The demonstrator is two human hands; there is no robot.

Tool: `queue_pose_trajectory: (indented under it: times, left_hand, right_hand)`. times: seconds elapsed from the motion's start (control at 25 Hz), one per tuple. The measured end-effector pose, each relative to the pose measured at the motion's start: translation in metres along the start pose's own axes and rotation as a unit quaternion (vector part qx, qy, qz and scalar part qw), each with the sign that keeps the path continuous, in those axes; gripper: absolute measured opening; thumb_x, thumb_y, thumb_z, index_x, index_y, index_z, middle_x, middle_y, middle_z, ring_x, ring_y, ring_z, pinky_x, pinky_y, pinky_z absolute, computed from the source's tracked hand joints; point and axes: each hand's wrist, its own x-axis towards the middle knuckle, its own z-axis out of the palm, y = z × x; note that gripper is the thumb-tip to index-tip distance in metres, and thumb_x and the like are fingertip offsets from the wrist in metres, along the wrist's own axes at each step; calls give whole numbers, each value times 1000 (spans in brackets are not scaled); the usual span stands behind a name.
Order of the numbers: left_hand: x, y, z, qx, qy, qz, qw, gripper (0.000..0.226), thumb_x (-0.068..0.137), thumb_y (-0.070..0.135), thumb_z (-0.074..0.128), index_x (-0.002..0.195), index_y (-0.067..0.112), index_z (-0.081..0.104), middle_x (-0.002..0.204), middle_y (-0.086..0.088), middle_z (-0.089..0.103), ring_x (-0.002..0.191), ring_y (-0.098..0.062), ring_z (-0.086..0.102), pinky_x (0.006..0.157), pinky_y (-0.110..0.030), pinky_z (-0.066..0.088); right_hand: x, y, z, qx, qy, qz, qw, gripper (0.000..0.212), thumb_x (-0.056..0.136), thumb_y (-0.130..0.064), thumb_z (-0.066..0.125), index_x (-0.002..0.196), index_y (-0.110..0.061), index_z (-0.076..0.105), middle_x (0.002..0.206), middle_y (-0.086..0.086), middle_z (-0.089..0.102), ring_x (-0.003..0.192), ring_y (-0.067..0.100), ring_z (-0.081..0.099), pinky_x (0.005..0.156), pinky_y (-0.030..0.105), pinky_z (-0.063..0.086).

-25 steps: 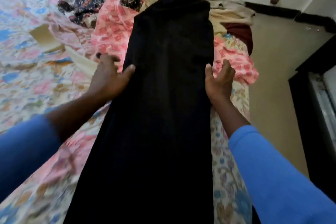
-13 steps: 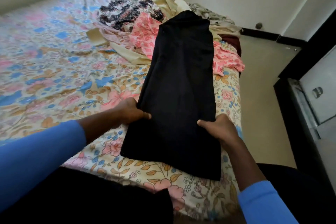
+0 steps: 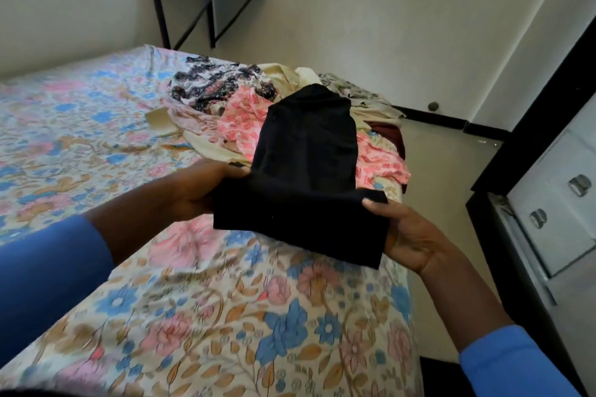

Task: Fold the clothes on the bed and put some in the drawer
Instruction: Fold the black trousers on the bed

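Gripping the near folded edge of a long black cloth garment (image 3: 306, 177), the left hand (image 3: 196, 190) and right hand (image 3: 409, 235) each close on one corner. Its far end rests on the heap of patterned clothes (image 3: 238, 106) at the far right of the floral-sheeted bed (image 3: 96, 145).

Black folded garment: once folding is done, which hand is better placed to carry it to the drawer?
Right, probably. The right hand grips the black folded garment on the side nearest the white drawer unit; the left hand is across the floral bedsheet.

Matt black cloth garment (image 3: 306, 171) — floral cotton-like bedsheet (image 3: 225, 316) — glossy metal drawer knobs (image 3: 579, 184).
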Motion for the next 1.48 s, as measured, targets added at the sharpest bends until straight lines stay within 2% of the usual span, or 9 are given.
queue_pose_trajectory:
  times: [0.28,0.52,0.64,0.76,1.0,1.08,1.28,1.4,1.48]
  left_hand:
    - [178,110,32,-50,88,73,992,17,109,17,49,101,16,64,96,-9,69,71,-18,67,46,-26,57]
    - [284,142,40,-107,91,98,985,22,100,28,69,118,16,69,105,-8,77,81,-22,77,62,-35,63]
    - [305,78,30,48,123,3,991,49,86,28,85,129,16,65,115,-13,75,98,-30,75,89,-46,62]
    - [301,48,28,167,221,51,960,60,83,38,87,133,27,56,112,-5,71,92,-20,69,77,-38,59]
    - [283,20,20,378,285,83,877,73,79,73,73,130,22,59,118,-11,62,94,-21,61,78,-37,53]
    - [275,12,20,437,263,45,859,78,74,88,62,120,25,62,125,-9,52,97,-25,64,80,-42,57]
    - [258,26,32,331,244,52,910,41,89,53,76,103,15,71,92,-3,68,76,-19,68,68,-36,58]
    - [249,36,35,270,246,43,930,30,92,44,75,94,17,64,101,-11,70,81,-23,68,66,-35,56]
    - [244,46,35,256,254,56,931,34,92,42,76,107,20,56,110,-10,62,84,-22,64,63,-33,52]
  right_hand:
    - [195,-110,13,-21,66,-41,997,39,89,9,62,120,-11,71,118,17,75,92,32,76,63,41,64]
    - [312,-140,-17,-11,109,-49,993,47,86,4,71,129,-14,66,120,13,75,106,33,73,78,43,63]
    - [306,-89,-43,-91,155,34,983,52,85,3,76,130,-18,60,122,9,71,107,28,70,85,41,62]
    - [287,-51,-44,-173,197,-27,965,65,86,-3,80,135,-34,52,121,-2,66,105,17,66,82,37,61]
    - [268,-24,-29,-512,230,-217,799,73,91,-21,76,153,-32,39,138,4,39,119,19,51,88,26,44]
    - [258,-17,-29,-613,205,-297,703,70,87,-40,75,149,-26,47,141,5,40,127,21,46,98,34,41]
    - [262,-11,-20,-815,11,-324,481,81,75,-40,76,149,-20,49,146,10,51,134,31,51,108,50,42]
    - [270,-28,-18,-850,10,-292,438,68,78,-31,78,141,-18,59,135,10,62,120,31,60,101,48,47]
    - [265,-46,-16,-826,-8,-266,497,49,88,-31,69,137,-24,63,131,2,66,118,25,62,101,43,49]
